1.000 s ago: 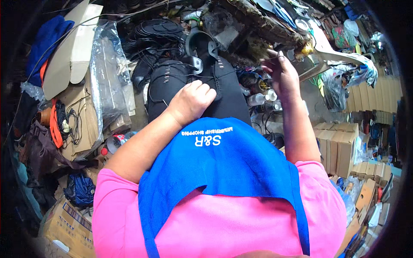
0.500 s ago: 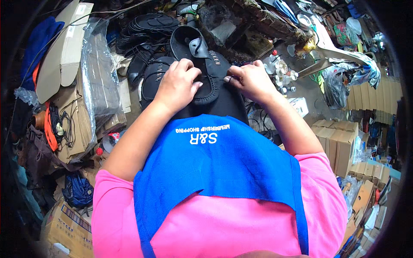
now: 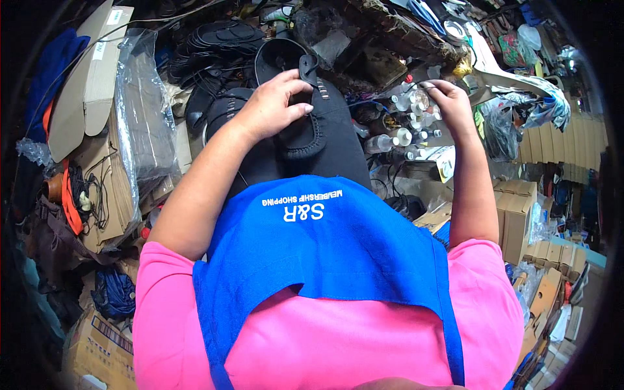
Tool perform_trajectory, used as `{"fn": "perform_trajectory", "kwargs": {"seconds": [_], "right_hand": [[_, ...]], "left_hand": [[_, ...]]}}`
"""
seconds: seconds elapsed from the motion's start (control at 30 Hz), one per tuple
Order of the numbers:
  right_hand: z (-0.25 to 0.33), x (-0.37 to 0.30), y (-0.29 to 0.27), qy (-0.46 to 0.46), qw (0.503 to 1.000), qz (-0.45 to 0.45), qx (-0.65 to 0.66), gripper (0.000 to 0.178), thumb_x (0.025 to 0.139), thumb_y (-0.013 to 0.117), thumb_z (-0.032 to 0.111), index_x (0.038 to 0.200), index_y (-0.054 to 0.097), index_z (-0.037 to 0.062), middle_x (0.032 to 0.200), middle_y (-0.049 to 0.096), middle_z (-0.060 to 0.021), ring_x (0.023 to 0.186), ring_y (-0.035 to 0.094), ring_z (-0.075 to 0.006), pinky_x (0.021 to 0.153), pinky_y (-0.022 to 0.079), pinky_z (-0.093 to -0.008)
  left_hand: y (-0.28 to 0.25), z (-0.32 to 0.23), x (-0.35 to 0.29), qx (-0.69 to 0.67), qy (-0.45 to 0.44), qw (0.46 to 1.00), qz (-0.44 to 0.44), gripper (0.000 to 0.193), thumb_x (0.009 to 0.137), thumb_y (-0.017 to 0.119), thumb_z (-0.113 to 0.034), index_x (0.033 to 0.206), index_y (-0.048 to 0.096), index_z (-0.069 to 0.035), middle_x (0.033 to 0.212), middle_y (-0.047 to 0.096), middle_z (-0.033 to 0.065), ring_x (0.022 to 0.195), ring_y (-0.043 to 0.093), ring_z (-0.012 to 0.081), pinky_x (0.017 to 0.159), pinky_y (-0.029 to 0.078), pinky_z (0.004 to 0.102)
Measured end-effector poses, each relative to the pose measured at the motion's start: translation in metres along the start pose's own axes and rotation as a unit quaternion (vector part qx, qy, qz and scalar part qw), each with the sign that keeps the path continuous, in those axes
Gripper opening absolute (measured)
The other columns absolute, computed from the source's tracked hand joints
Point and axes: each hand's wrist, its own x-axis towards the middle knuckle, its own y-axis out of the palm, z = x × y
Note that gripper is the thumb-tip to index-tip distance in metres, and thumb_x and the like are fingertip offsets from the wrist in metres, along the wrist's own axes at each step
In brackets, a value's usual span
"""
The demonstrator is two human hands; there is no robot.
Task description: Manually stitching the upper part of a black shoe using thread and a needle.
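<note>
A black shoe [image 3: 303, 142] with a thick stitched toe edge lies across my dark-clothed lap, its heel end pointing away from me. My left hand [image 3: 273, 107] is closed on the shoe's near-left side, with the thumb and fingers curled over its opening. Out to the right, my right hand [image 3: 450, 107] is raised over a group of bottles, its thumb and finger pinched together. A thin dark thread [image 3: 367, 101] runs from the shoe side toward that pinch. A blue apron [image 3: 312, 244] covers my front.
Small clear bottles [image 3: 383, 143] with white caps stand to the right. More black shoe pieces [image 3: 218, 40] are piled beyond my knees. Plastic-covered cardboard [image 3: 144, 104] leans at the left; stacked cardboard boxes [image 3: 513, 211] are at the right. A cluttered wooden bench [image 3: 416, 29] lies ahead.
My right hand has moved from beside the shoe out to the right, drawing the thread with it. My left hand stays on the shoe, which has shifted slightly.
</note>
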Motion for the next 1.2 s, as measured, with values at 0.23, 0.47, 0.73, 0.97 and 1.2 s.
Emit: {"fn": "perform_trajectory", "kwargs": {"seconds": [0.23,0.47,0.73,0.97,1.2], "right_hand": [[-0.003,-0.002,-0.018,0.177,0.763,-0.085,0.616,0.034,0.091,0.05,0.009,0.123,0.053,0.0003,0.116,0.06,-0.0144,0.117,0.054,-0.0302,0.103,0.039,-0.0478],[0.037,-0.018,0.002,0.061,0.954,0.059,0.287,0.04,0.097,0.048,0.018,0.136,0.042,0.0127,0.079,0.055,-0.0016,0.059,0.044,-0.0067,0.055,0.037,-0.0212],[0.058,-0.026,0.093,-0.243,0.94,0.225,-0.078,0.016,0.077,0.069,0.007,0.093,0.07,0.0087,0.09,0.061,-0.0099,0.086,0.063,-0.0249,0.075,0.05,-0.0328],[0.052,-0.019,0.1,-0.294,0.916,0.247,-0.113,0.019,0.076,0.069,0.006,0.094,0.071,0.0115,0.084,0.059,-0.0097,0.08,0.062,-0.0247,0.07,0.05,-0.0338],[0.055,-0.02,0.108,-0.309,0.911,0.244,-0.12,0.016,0.076,0.07,0.005,0.092,0.07,0.0094,0.084,0.06,-0.0091,0.077,0.063,-0.0228,0.067,0.051,-0.0329]], "left_hand": [[0.0,-0.004,0.021,0.042,-0.013,0.997,0.066,0.026,0.072,0.076,-0.018,0.091,0.064,-0.006,0.1,0.056,0.0107,0.092,0.059,0.0264,0.084,0.047,0.0327],[0.0,0.016,0.026,-0.097,-0.049,0.984,0.145,0.024,0.077,0.075,-0.017,0.095,0.065,-0.003,0.092,0.056,0.0061,0.09,0.056,0.0172,0.084,0.045,0.0291],[-0.005,0.006,0.026,-0.101,-0.097,0.974,0.179,0.021,0.078,0.074,-0.017,0.092,0.066,-0.003,0.091,0.056,0.0066,0.089,0.055,0.0159,0.081,0.044,0.0292],[-0.001,0.01,0.024,-0.157,-0.108,0.966,0.174,0.019,0.078,0.073,-0.016,0.089,0.066,-0.002,0.086,0.059,0.0049,0.087,0.056,0.0138,0.08,0.044,0.0286],[0.001,0.008,0.023,-0.171,-0.126,0.963,0.163,0.018,0.078,0.072,-0.011,0.091,0.067,0.001,0.083,0.064,0.0017,0.08,0.057,0.0092,0.076,0.046,0.0262]]}}
